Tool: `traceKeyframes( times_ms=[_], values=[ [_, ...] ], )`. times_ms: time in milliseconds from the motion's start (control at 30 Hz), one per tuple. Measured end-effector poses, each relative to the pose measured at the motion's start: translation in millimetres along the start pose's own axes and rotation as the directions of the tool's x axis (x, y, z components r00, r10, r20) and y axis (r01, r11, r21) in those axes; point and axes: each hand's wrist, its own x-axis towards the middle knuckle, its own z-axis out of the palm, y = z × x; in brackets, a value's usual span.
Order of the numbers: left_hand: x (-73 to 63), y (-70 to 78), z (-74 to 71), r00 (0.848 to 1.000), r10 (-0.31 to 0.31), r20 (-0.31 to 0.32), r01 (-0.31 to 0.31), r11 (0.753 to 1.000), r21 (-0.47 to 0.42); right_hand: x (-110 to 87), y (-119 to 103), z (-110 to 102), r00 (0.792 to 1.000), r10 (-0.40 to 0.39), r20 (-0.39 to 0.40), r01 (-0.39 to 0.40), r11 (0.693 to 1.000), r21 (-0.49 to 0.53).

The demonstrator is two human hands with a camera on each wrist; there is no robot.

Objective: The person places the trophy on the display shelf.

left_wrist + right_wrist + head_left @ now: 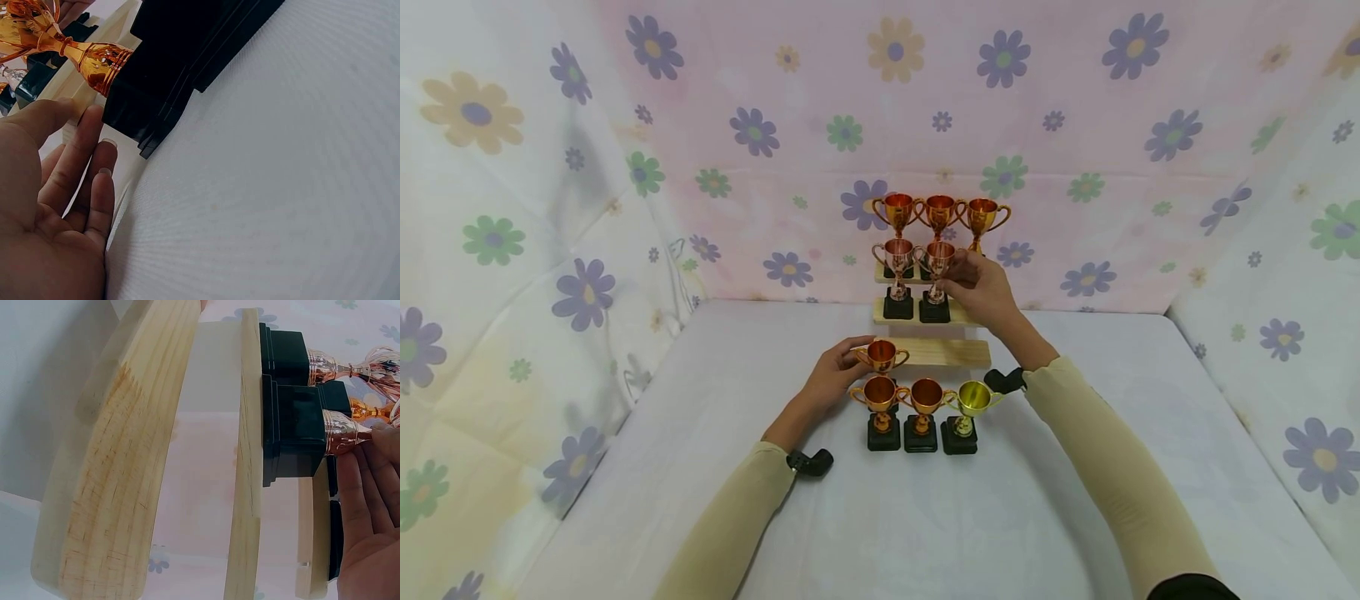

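Note:
My right hand pinches the stem of a rose-gold trophy cup, whose black base stands on the middle step of a wooden stand. In the right wrist view, thumb and fingers meet just above that base. To its left on the same step is another rose-gold trophy. My left hand pinches the left end of the stand's lowest step between thumb and index finger. Close by those fingers, an orange-gold trophy stands on the table, its base mostly hidden in the head view.
Three gold trophies line the top step. In front of the stand are two orange-gold trophies and a yellow-gold one, side by side on the white-covered table. Flower-patterned cloth hangs at the back and sides.

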Motion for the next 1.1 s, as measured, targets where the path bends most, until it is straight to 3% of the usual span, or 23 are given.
traceKeyframes(
  times_ms=[233,600,1100],
  values=[
    [1.1,-2.7,0.4,1.000,0.006,-0.007,-0.006,1.000,-0.001,-3.0,-2,0,1.000,0.011,-0.005,-0.011,1.000,0.009],
    [-0.1,0.6,0.6,1.000,-0.010,-0.008,0.010,1.000,-0.008,-11.2,3,-7,0.999,-0.038,-0.019,0.039,0.996,0.078],
    [0.7,-2.3,1.2,1.000,-0.013,-0.010,0.013,1.000,0.001,-44.5,12,-20,0.993,-0.105,-0.050,0.111,0.983,0.146]
  ],
)
